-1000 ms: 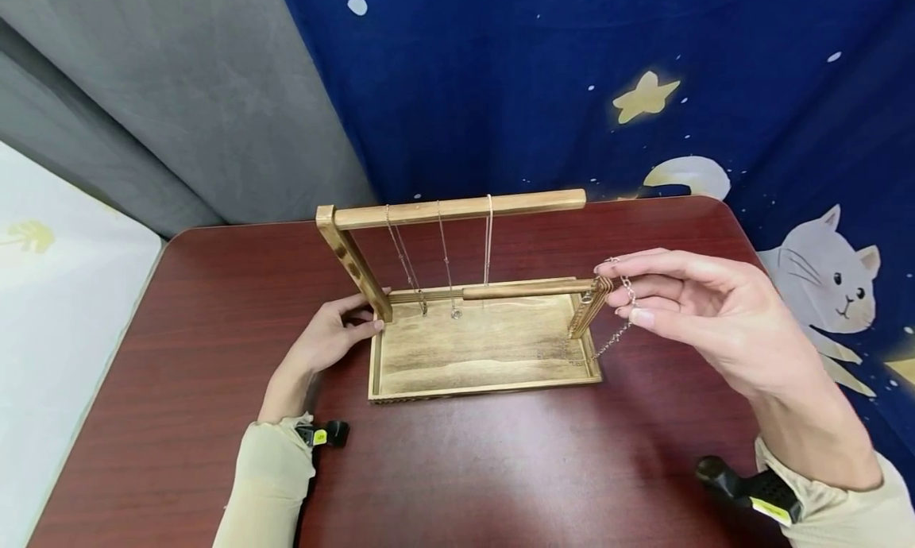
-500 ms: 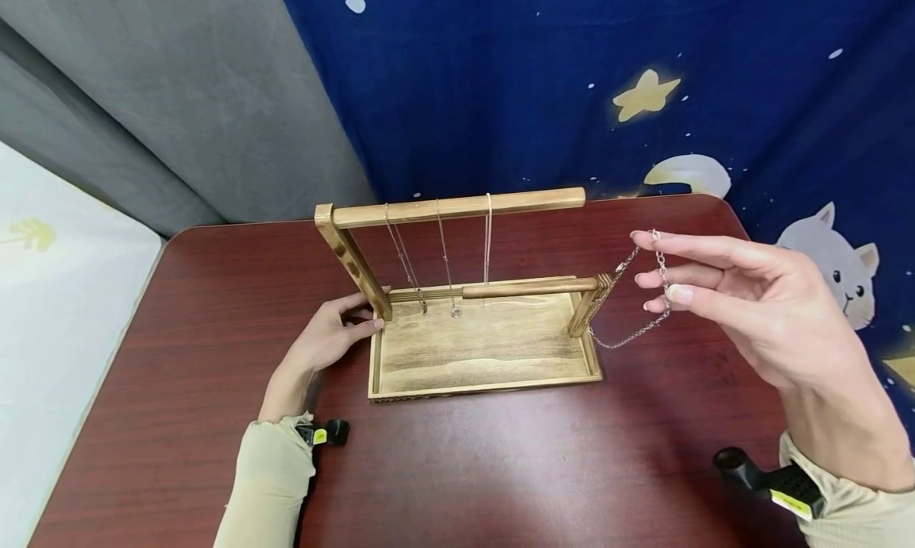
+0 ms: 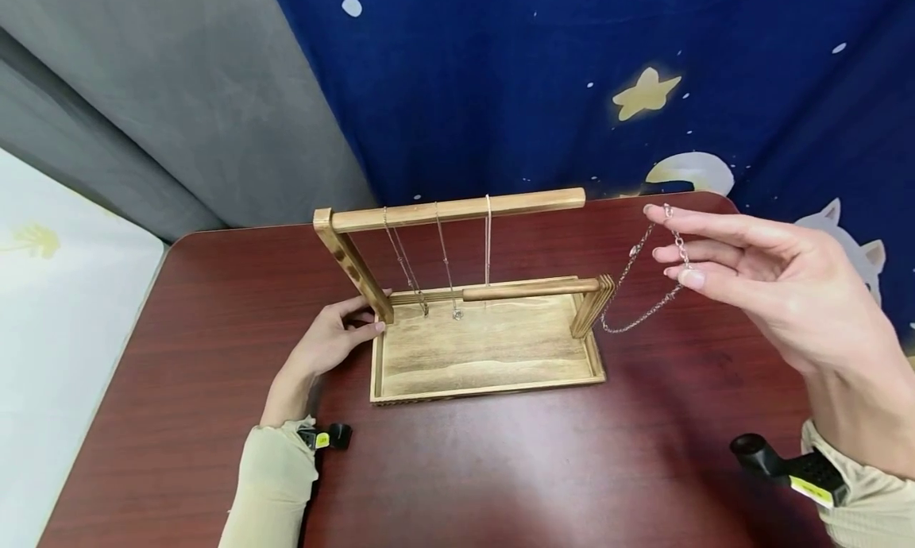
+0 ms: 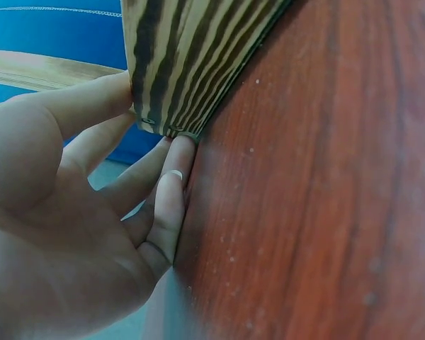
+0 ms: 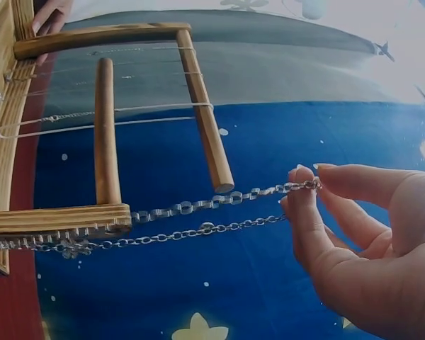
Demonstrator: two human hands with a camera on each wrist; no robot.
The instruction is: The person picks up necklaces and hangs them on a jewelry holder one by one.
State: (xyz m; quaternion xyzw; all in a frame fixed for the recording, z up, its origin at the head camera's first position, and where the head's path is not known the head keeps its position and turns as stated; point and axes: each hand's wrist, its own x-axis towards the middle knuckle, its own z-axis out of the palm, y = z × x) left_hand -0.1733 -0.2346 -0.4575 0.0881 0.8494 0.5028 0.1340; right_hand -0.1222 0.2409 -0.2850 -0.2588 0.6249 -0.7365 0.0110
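Observation:
A wooden jewelry stand (image 3: 457, 204) has a tray base, a tall left post with a long upper bar, and a lower bar on a short right post. My left hand (image 3: 330, 335) grips its left end, thumb in front and fingers reaching behind the post. My right hand (image 3: 779, 286) holds a silver chain necklace (image 3: 641, 318) between thumb and fingertips, right of the short post. The chain hangs in a loop with small charms. On the upper bar hang two pendant necklaces, one with a round pendant (image 3: 457, 314), and a plain pale chain (image 3: 488, 242).
The stand sits on a reddish-brown table (image 3: 472, 468). Behind the table hang a grey curtain (image 3: 193, 95) and a blue curtain (image 3: 500, 87) with stars and a cat. A white panel (image 3: 64, 294) stands at the left.
My right hand has moved right and slightly up, carrying the chain away from the short post and clear of the tray. My left hand stays on the stand.

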